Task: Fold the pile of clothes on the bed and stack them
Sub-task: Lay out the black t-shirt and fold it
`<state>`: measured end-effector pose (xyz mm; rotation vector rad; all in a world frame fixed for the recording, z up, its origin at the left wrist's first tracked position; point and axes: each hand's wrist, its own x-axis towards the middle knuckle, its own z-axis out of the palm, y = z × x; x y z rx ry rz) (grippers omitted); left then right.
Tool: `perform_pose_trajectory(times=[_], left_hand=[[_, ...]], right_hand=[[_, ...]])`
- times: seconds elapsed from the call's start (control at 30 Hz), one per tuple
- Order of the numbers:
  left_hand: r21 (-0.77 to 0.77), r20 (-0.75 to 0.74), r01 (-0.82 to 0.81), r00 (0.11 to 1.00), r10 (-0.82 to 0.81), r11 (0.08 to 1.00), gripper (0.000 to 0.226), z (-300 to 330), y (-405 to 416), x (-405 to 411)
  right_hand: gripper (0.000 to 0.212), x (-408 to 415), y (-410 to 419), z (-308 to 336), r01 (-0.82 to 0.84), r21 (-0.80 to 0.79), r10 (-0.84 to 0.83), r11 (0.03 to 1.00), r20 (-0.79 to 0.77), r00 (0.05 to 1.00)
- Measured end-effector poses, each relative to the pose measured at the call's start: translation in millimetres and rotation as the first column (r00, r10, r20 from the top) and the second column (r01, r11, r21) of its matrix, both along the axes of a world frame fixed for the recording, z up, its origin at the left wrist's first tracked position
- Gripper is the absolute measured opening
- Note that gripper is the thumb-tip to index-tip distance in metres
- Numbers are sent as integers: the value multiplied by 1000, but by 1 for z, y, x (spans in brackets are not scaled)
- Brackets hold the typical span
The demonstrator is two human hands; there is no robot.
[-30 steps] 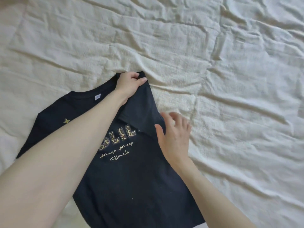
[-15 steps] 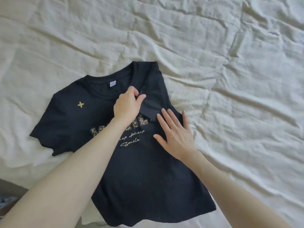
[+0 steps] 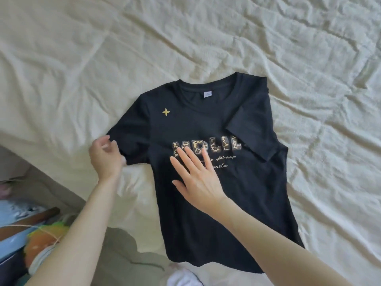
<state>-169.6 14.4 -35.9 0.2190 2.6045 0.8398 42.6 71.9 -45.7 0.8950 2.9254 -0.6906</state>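
Note:
A black T-shirt (image 3: 216,213) with a leopard-print word and a small gold star lies face up on the cream bed sheet (image 3: 309,58). Its sleeve on the right side (image 3: 253,131) is folded inward across the chest. The sleeve on the left side (image 3: 132,137) is spread out flat. My left hand (image 3: 106,157) is at that sleeve's hem, slightly blurred, fingers curled around the edge. My right hand (image 3: 195,178) lies flat on the chest, fingers spread over the lettering.
The bed's edge runs diagonally at the lower left. Beyond it, below the bed's level, are a blue box (image 3: 18,242), an orange and green object (image 3: 47,240) and something white (image 3: 183,275) at the bottom. Wrinkled sheet surrounds the shirt.
My left hand has left the folded-in sleeve and gone to the sleeve on the left. My right hand slid left onto the print. The view shifted, showing the bed's edge.

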Motion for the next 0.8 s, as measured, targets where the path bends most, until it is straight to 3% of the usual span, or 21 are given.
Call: perform_pose_trajectory(times=[0.07,0.17,0.3,0.37,0.43,0.5,0.57,0.63,0.73,0.8], left_hand=[[67,221,-185,961,167,980,33,-3,-2,-26],[155,422,-191,900,110,969,32,-2,3,-45],[110,460,-4,887,-47,994,8,-3,2,-56],[103,429,20,901,-62,994,8,-1,1,-58],[126,362,32,929,-77,991,9,5,5,-59],[172,296,76,947,-125,982,5,19,12,-58],[216,241,143,951,-195,966,7,33,24,-46],[256,221,236,930,-294,937,5,43,40,-21],[321,348,405,790,-504,856,10,46,56,20],[299,368,419,778,-509,857,12,37,54,31]], right_hand=[[52,-30,-15,1,-40,-27,40,999,4,999],[55,-62,-27,-5,-99,-107,109,989,95,989],[58,-79,-33,-15,-123,-196,167,973,233,958],[58,-83,-32,-15,-123,-221,179,968,253,951],[52,-85,-28,-9,-107,-279,168,954,204,965],[42,-84,-24,2,17,-435,20,900,80,997],[36,-74,-15,16,241,-648,-272,723,53,961],[31,-59,-3,29,417,-812,-537,408,156,829],[23,-32,18,34,444,-890,-743,-102,365,560],[19,-19,31,33,459,-863,-750,-212,445,490]])
